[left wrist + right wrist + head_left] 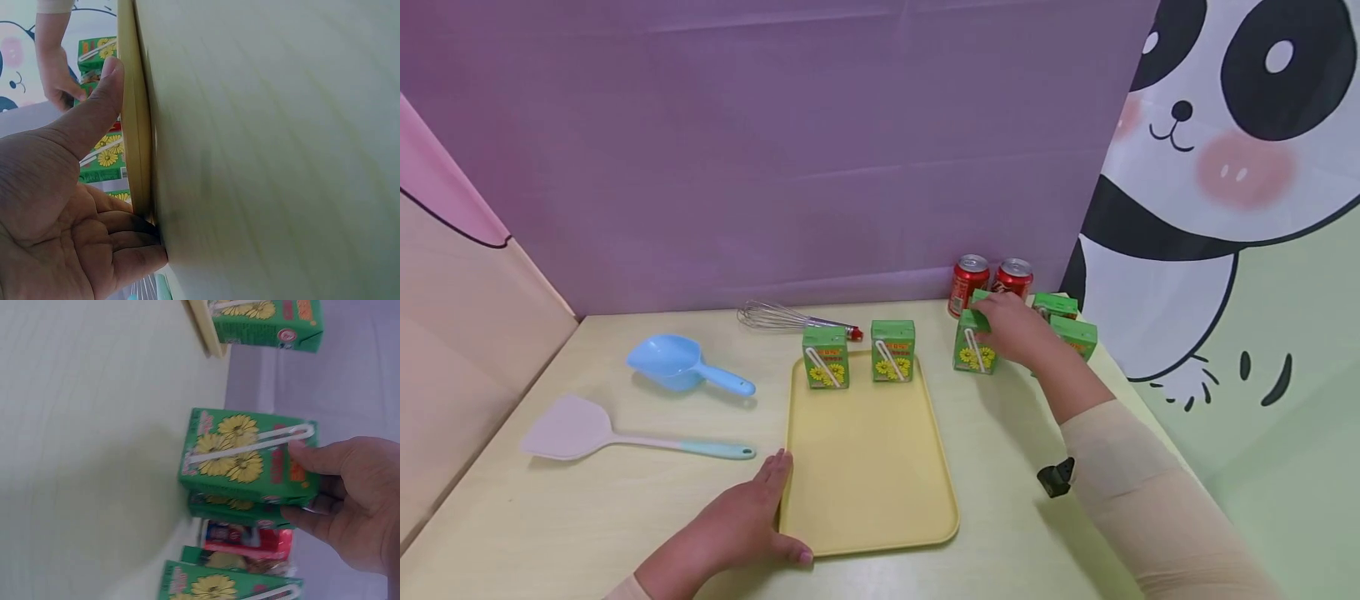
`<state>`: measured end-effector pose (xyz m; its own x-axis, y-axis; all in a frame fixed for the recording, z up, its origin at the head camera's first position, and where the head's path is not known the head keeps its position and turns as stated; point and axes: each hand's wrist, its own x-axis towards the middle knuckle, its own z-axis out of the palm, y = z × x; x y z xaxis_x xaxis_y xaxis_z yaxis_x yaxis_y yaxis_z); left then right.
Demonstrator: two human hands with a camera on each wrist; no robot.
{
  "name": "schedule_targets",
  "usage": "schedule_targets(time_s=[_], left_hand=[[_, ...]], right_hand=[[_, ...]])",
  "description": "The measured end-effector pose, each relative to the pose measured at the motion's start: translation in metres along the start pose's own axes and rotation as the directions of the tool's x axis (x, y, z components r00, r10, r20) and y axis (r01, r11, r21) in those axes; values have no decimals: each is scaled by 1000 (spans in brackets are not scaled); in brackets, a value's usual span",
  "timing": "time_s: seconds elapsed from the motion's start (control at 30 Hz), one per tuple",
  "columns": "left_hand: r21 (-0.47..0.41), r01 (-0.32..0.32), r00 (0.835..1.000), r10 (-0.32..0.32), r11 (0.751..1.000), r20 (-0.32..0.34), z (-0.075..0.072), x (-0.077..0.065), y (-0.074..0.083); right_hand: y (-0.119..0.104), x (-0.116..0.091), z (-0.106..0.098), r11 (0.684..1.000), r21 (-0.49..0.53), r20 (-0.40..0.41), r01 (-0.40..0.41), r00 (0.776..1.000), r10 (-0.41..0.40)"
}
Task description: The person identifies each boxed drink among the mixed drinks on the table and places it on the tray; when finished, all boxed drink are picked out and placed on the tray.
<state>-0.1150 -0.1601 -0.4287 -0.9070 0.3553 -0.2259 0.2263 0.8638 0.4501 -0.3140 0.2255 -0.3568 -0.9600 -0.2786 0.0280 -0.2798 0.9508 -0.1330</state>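
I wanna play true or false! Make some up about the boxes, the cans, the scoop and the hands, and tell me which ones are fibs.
1. Two boxes stand on the tray. True.
2. The cans are blue. False: they are red.
3. The right hand holds another box. True.
4. The left hand touches the cans. False: it touches the tray's edge.
5. The scoop is blue. True.
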Motion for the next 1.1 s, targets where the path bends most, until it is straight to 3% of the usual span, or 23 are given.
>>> schedule_targets(time_s=[0.17, 0.53, 0.83, 1.1], left_hand=[[2, 4, 1000, -4, 1000, 3, -1, 0, 0], [1, 18, 1000, -18, 1000, -2, -2, -1, 0], [-10, 6, 1000, -6, 1000, 6, 1, 0, -1], [-14, 6, 1000, -6, 1000, -5, 1, 0, -1]], right_hand=[[4, 3, 2, 994, 80, 70, -72, 995, 66], [15, -4, 6, 965, 239, 131, -110, 988, 81], [9, -16, -5, 960, 271, 120, -75, 992, 44], [-18, -24, -21, 957, 285, 69, 56, 995, -78]])
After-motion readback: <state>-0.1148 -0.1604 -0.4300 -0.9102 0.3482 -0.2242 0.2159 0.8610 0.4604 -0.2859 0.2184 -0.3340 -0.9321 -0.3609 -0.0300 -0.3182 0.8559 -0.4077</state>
